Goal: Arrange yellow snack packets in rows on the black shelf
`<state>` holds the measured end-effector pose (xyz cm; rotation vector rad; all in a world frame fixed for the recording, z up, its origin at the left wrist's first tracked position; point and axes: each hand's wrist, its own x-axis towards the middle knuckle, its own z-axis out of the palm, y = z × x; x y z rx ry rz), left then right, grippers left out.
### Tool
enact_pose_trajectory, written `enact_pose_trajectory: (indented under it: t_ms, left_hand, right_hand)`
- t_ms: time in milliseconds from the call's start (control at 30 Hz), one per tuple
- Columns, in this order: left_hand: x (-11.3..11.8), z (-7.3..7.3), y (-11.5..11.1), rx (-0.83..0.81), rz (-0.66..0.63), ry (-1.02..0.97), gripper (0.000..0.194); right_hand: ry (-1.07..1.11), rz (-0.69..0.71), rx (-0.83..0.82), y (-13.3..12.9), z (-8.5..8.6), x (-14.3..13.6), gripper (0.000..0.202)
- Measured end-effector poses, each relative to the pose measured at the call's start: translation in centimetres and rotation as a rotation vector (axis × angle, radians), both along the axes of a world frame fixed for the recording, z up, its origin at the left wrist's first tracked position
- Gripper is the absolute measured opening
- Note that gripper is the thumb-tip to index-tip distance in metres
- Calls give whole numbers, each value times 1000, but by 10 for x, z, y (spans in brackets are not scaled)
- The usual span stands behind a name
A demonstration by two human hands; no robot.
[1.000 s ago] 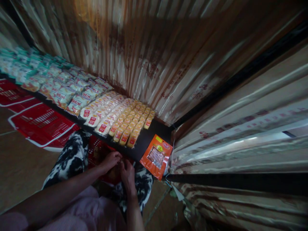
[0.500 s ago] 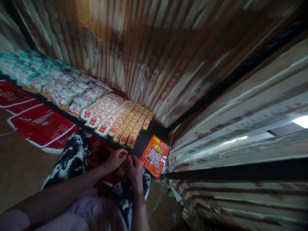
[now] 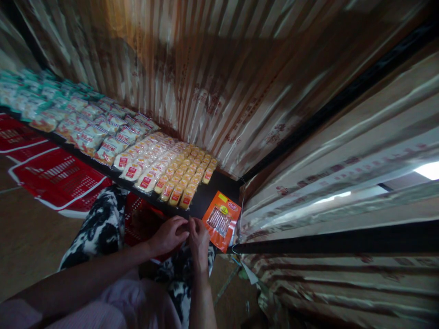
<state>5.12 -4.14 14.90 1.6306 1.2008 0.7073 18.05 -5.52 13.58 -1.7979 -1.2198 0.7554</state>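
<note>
My left hand (image 3: 170, 234) and my right hand (image 3: 199, 235) meet fingertip to fingertip at the front edge of a black shelf (image 3: 200, 204). Both have their fingers pinched together; whatever they hold, if anything, is too small or hidden to make out. Just right of my right hand lies an orange flat packet (image 3: 222, 219) with a clear window showing its contents. Beyond my hands stand rows of small yellow wrapped snacks (image 3: 187, 196). Left of those are rows of white wrapped snacks (image 3: 146, 181) with red labels.
Further left the shelf carries clear-and-white snack bags (image 3: 109, 147) and green bags (image 3: 36, 105). Red printed bags (image 3: 65, 176) hang or lie below the front edge. A pleated curtain (image 3: 212, 91) runs behind, and a dark bar (image 3: 329, 242) crosses at right.
Both hands have shifted slightly to the right and a little down, still close together. The goods on the shelf keep their places.
</note>
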Motion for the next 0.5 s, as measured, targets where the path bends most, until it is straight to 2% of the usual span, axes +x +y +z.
enact_pose_trajectory:
  t_ms: [267,500]
  left_hand:
    - [4,5,-6,49,-57,30,50]
    - [9,-4,-9,79,-31,43,52]
  right_hand:
    - [6,-35,-34,5,7,9,41]
    - [18,-58,7,8,8,13,44]
